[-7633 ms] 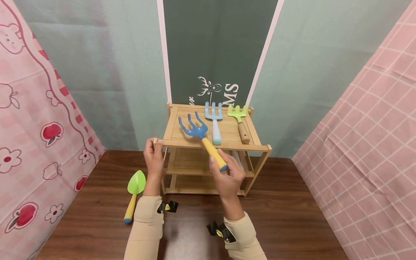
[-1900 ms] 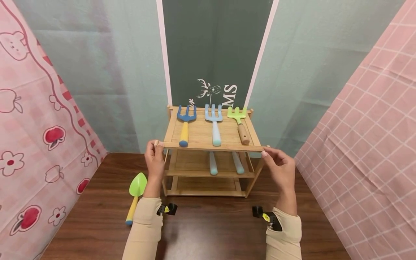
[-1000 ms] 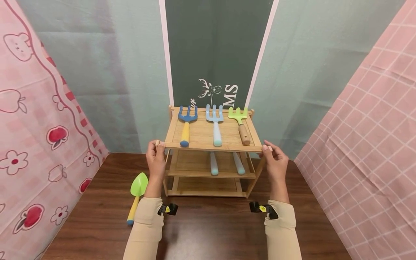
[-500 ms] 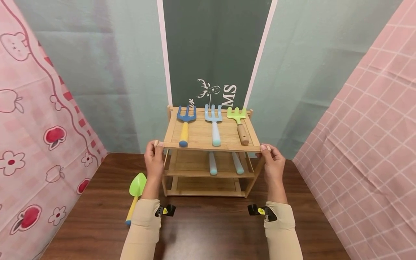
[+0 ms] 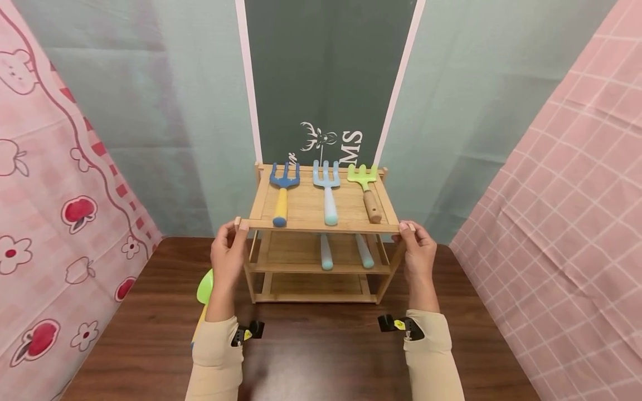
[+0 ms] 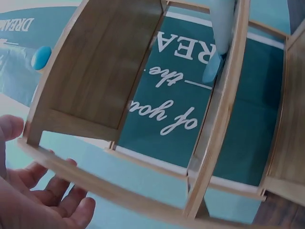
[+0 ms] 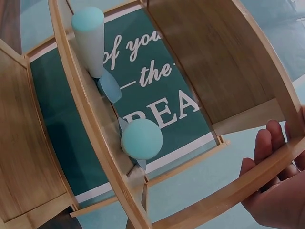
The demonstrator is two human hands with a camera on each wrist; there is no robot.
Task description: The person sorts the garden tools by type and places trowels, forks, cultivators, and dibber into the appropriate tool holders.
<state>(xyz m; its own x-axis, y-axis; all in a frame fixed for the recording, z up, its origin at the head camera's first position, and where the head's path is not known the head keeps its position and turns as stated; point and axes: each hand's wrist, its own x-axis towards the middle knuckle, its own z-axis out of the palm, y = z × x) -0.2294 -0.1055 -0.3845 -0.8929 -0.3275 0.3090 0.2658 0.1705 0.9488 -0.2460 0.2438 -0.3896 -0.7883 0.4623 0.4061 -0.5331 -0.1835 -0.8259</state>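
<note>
A three-tier wooden rack [image 5: 306, 206] stands ahead of me. My left hand [image 5: 228, 256] is at its front left corner, thumb at the post and fingers around the far side. The grip looks loose. My right hand [image 5: 420, 253] pinches the front right corner. On the top shelf lie a blue hand fork with a yellow handle [image 5: 281, 203], a light blue hand fork [image 5: 329, 195] and a green hand fork with a wooden handle [image 5: 370, 197]. From the middle shelf stick out two pale tool handles [image 5: 326, 256], their heads mostly hidden.
A green trowel [image 5: 204, 288] with a yellow handle lies on the brown table [image 5: 311, 351], partly hidden by my left forearm. A green backdrop [image 5: 200, 111] hangs behind the rack. Pink cloths [image 5: 562, 184] close off both sides.
The blue fork went from my right hand onto the top shelf. My right hand then took the rack's right corner. Lately my left hand has shifted slightly left and its grip has widened.
</note>
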